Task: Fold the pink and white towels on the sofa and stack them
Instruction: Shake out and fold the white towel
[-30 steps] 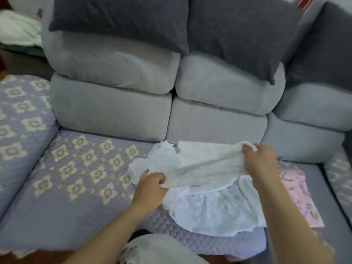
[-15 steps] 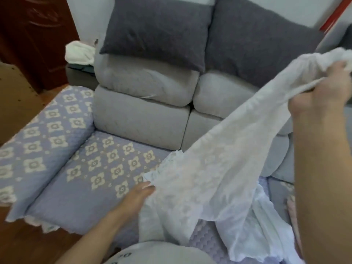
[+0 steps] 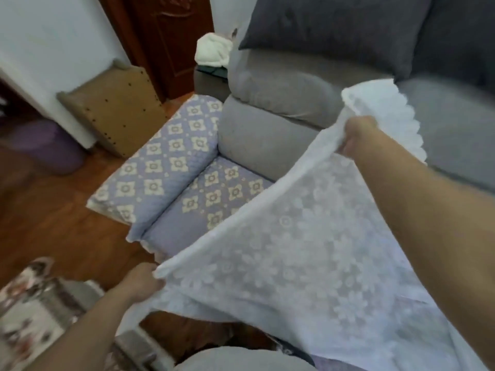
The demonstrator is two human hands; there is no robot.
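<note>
Pretty soft, even indoor light here, kind of cool and washed out, no hard shadows or glare anywhere. The whole frame is smeary with motion blur, worst at the bottom left where the patterned rug [image 3: 32, 311] is mush. Wide-angle lens bends the door [image 3: 171, 41] and wall edges noticeably. The white towel [image 3: 294, 250] lets light through, so its lace pattern only reads faintly.

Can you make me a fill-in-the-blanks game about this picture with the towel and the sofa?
1. Both hands hold up a lacy towel coloured ____.
2. The right hand grips the towel higher than the ____ hand.
3. The sofa seat cover is purple with a pattern of ____.
4. The cushion on top of the sofa back is dark ____.

Missing words: white; left; flowers; grey
</note>
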